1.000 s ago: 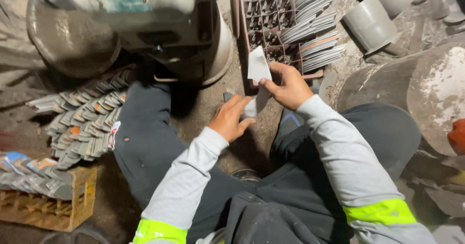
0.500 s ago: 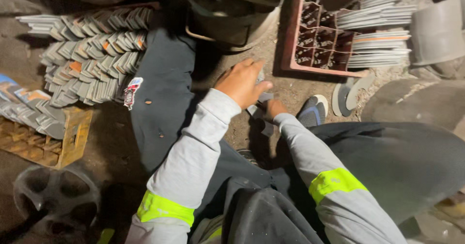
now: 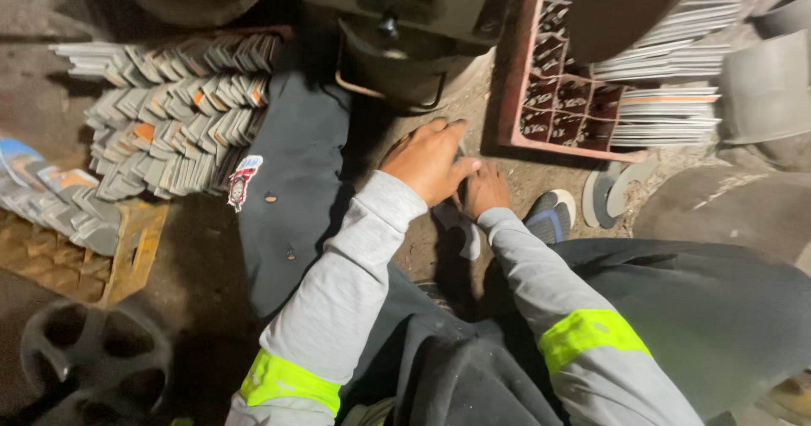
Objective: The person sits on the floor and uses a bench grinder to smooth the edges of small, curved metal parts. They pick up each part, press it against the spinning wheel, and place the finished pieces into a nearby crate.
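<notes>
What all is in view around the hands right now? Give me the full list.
folded metal angle pieces: many, grey with some orange, stacked at left
flat sheet stacks: several, grey, upper right by the crate
crate: one, red, compartmented, right of centre
machine base: one, dark, top centre
wooden pallet: one, yellowish, lower left
wheel: one, black, bottom left
shoe: one, blue and white
small flat piece: one, pale, on the ground under the hands
left hand: palm down on the ground
right hand: beside it, on the ground

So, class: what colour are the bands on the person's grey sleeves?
Bright fluorescent yellow-green bands on both grey sleeves, seen in the head view.
</notes>
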